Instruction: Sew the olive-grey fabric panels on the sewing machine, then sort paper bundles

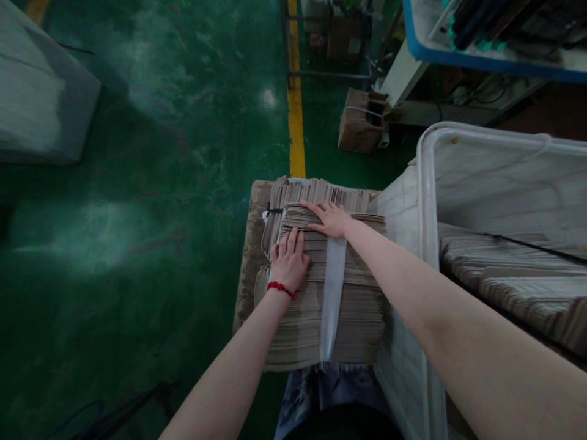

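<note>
A thick bundle of grey-brown flat sheets [302,324], packed edge to edge, lies in front of me on a worn brown board or box [252,244]. Across the bundle runs a pale flat strip [334,293]. My left hand [290,260], with a red beaded bracelet [280,286] at the wrist, rests on the sheets near their left side, fingers slightly bent. Further up, my right hand [329,219] lies with outstretched fingers over the top sheets. Behind it is another row of sheets [321,190], with a black tie [274,211] at its left.
At the right stands a large white bin [426,201] with more stacked sheets [527,269] inside. A small carton [361,122] sits on the green floor [183,153] beyond, beneath a blue-edged table [458,59]. Another pale block-shaped object [41,91] is at upper left.
</note>
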Tool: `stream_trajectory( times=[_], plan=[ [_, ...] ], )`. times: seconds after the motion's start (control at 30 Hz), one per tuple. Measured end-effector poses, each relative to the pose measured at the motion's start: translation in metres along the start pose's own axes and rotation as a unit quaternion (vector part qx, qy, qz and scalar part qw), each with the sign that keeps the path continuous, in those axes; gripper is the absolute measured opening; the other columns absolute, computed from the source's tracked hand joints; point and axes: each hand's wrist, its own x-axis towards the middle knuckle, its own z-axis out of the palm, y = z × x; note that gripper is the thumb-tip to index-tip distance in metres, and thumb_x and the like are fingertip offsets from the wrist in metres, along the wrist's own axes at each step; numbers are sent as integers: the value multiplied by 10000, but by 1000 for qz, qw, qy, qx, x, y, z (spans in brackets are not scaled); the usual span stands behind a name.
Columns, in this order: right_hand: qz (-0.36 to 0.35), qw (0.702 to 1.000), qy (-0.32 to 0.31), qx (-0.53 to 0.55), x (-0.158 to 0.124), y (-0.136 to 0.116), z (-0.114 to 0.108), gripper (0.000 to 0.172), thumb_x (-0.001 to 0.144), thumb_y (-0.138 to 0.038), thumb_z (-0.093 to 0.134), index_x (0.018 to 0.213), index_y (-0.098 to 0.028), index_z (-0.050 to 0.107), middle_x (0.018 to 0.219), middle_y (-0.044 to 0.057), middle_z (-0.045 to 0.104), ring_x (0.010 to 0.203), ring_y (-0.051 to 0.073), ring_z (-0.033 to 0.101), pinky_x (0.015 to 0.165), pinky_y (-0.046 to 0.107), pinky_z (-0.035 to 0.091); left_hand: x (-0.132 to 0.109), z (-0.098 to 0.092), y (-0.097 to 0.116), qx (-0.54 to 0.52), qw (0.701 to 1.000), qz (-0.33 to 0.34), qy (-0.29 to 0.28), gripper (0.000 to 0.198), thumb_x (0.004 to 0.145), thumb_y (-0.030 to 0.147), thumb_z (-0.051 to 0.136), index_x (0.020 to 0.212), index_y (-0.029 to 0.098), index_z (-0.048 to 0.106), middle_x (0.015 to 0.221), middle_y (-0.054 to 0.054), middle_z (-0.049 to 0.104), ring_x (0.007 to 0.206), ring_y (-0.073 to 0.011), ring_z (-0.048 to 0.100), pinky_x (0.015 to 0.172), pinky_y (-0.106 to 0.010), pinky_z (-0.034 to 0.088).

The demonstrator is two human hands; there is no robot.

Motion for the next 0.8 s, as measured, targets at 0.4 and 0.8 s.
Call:
stream_trajectory(
  times=[0.4, 0.8],
  plan=[
    [11, 1000, 17, -8, -2, -3, 3, 638, 941, -621, 278, 1505, -462, 27, 1450, 94, 416, 1264, 344, 411, 942, 545, 367, 7, -5, 1, -3, 1000, -9, -5, 545, 852, 245, 468, 1397, 229, 458, 1424, -93, 495, 1318, -295, 387, 1045, -483, 290],
    [4, 1000, 14, 3, -1, -1, 1, 622, 946, -601, 281, 1503, -465, 38, 1455, 99, 413, 1268, 358, 422, 940, 576, 372, 7, -4, 2, -10, 1000, -25, 8, 633, 931, 417, 411, 1512, 209, 271, 1425, -113, 494, 1302, -295, 401, 1048, -467, 285]
  ],
)
